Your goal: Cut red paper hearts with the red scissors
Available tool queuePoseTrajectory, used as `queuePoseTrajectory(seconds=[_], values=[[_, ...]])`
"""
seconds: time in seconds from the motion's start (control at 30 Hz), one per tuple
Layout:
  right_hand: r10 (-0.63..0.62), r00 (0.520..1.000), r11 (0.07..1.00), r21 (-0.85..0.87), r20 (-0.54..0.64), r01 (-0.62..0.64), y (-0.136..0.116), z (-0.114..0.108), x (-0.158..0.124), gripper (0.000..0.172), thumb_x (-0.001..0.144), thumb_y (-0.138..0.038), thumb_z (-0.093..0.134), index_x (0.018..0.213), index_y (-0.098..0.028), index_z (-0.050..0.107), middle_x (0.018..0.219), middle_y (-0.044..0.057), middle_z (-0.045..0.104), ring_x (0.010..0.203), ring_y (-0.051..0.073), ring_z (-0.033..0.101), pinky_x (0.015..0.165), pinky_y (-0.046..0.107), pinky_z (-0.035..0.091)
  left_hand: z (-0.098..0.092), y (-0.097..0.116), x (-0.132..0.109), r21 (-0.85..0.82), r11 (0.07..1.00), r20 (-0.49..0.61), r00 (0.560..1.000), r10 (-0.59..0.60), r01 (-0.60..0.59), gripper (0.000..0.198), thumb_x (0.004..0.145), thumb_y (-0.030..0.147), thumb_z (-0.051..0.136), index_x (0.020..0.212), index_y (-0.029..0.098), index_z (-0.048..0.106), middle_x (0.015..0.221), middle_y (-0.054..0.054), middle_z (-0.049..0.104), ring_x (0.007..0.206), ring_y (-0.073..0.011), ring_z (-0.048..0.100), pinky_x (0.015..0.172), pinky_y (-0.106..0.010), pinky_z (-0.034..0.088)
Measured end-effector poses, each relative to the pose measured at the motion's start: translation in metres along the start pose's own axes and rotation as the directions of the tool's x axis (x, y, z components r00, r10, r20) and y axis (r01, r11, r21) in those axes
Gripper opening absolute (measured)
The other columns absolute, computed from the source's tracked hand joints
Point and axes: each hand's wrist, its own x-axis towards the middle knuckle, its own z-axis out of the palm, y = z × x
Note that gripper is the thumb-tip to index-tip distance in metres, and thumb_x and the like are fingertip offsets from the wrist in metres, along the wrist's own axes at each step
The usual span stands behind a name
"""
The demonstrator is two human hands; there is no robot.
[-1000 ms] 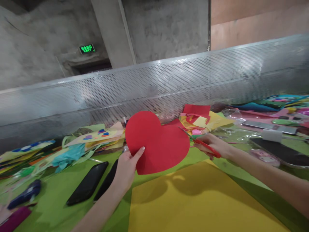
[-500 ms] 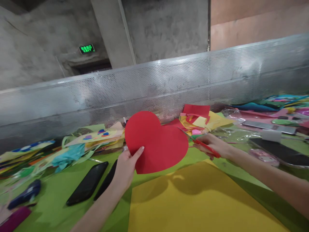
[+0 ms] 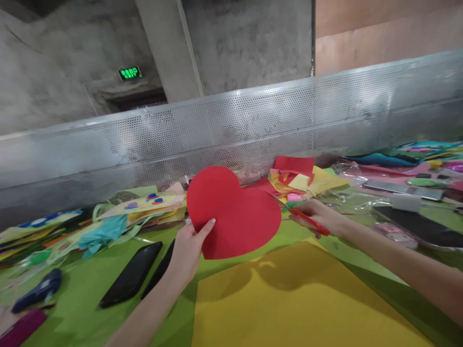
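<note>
A red paper heart (image 3: 231, 217) is held up over the table, its point toward the lower left. My left hand (image 3: 190, 243) pinches it near that point, thumb on the front face and fingers behind. In my right hand (image 3: 314, 217) is a pair of scissors (image 3: 316, 225) with red handles, my fingers wrapped around the loops. The blades reach left to the heart's upper right edge; whether they touch it I cannot tell. Below the heart lies a large yellow sheet (image 3: 289, 299), with the heart's shadow on it.
A black phone (image 3: 132, 274) lies left of my left hand, a second dark object (image 3: 159, 270) beside it. Paper pieces (image 3: 159, 202) are piled at the back left, red and yellow scraps (image 3: 294, 168) behind the heart. Another phone (image 3: 421, 226) lies right. A perforated metal panel (image 3: 217, 130) bounds the back.
Almost nothing differs. The red heart's right side has shifted very slightly; both hands keep their grips.
</note>
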Motion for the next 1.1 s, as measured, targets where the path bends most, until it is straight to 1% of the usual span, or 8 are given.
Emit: queuePoseTrajectory(seconds=[0.1,0.27,0.47,0.57,0.67,0.83,1.0,1.1], values=[[-0.006,1.0,1.0,-0.023,-0.003,0.006,0.0,0.0,0.0,0.036,0.074,-0.044,0.05,0.051,-0.019,0.036,0.039,-0.005,0.035,0.036,0.007,0.034,0.037,0.022,0.026,-0.003,-0.002,0.001,-0.062,0.997,0.061,0.997,-0.044,0.048,0.043,0.062,0.037,0.071,0.095,0.011,0.065,0.092,-0.012,0.069,0.088,-0.026,0.063,0.077,-0.038,0.049],[-0.01,1.0,1.0,-0.028,-0.004,0.01,-0.001,-0.001,0.0,0.036,0.074,-0.043,0.049,0.052,-0.019,0.037,0.04,-0.005,0.035,0.037,0.007,0.034,0.038,0.021,0.025,-0.003,-0.002,0.002,-0.075,0.997,0.061,0.998,-0.027,0.032,0.041,0.064,0.034,0.071,0.098,0.013,0.064,0.099,-0.011,0.068,0.091,-0.0252,0.062,0.08,-0.038,0.048],[-0.01,1.0,1.0,-0.008,-0.01,0.01,-0.002,0.0,-0.001,0.035,0.075,-0.043,0.05,0.052,-0.018,0.038,0.04,-0.005,0.037,0.037,0.007,0.035,0.037,0.021,0.026,-0.003,-0.001,0.001,-0.073,0.997,0.02,1.0,0.0,0.001,0.036,0.064,0.031,0.072,0.094,0.013,0.064,0.101,-0.01,0.067,0.093,-0.0235,0.061,0.085,-0.037,0.046],[0.011,0.999,0.999,0.034,-0.048,-0.009,-0.002,0.002,-0.002,0.036,0.074,-0.044,0.051,0.052,-0.019,0.037,0.038,-0.006,0.036,0.035,0.007,0.036,0.036,0.021,0.028,-0.003,-0.001,0.001,-0.075,0.997,0.037,0.999,-0.01,0.013,0.035,0.065,0.032,0.071,0.093,0.014,0.064,0.1,-0.01,0.067,0.093,-0.0238,0.061,0.083,-0.037,0.047],[0.049,0.994,0.991,0.132,-0.096,-0.036,0.003,0.005,-0.002,0.036,0.073,-0.048,0.052,0.055,-0.019,0.04,0.038,-0.006,0.036,0.033,0.008,0.038,0.035,0.021,0.033,-0.003,-0.001,0.001,-0.097,0.994,0.035,0.999,-0.04,0.044,0.035,0.064,0.032,0.071,0.092,0.014,0.064,0.097,-0.01,0.068,0.093,-0.0248,0.061,0.08,-0.036,0.049],[0.06,0.991,0.974,0.223,-0.117,-0.033,0.015,0.008,0.002,0.034,0.074,-0.047,0.053,0.06,-0.018,0.043,0.043,-0.006,0.041,0.034,0.009,0.044,0.037,0.023,0.04,0.0,0.0,0.001,-0.198,0.974,-0.037,0.992,-0.119,0.11,0.032,0.065,0.024,0.071,0.095,0.014,0.063,0.091,-0.009,0.069,0.092,-0.0228,0.062,0.08,-0.032,0.05],[0.072,0.987,0.968,0.248,-0.144,-0.035,0.011,0.011,0.001,0.032,0.074,-0.045,0.056,0.062,-0.018,0.044,0.045,-0.006,0.042,0.036,0.009,0.046,0.037,0.022,0.041,0.007,0.001,-0.001,-0.37,0.914,-0.035,0.981,-0.192,0.166,0.03,0.073,0.009,0.061,0.102,0.016,0.061,0.104,-0.008,0.066,0.094,-0.0178,0.062,0.081,-0.029,0.051],[0.08,0.985,0.963,0.269,-0.155,-0.036,0.005,0.013,-0.001,0.033,0.074,-0.046,0.054,0.061,-0.019,0.043,0.044,-0.006,0.041,0.036,0.009,0.046,0.038,0.023,0.042,0.008,-0.004,-0.001,-0.413,0.894,-0.045,0.976,-0.212,0.175,0.032,0.072,0.005,0.061,0.102,0.015,0.061,0.107,-0.008,0.065,0.096,-0.0164,0.061,0.082,-0.026,0.051]])
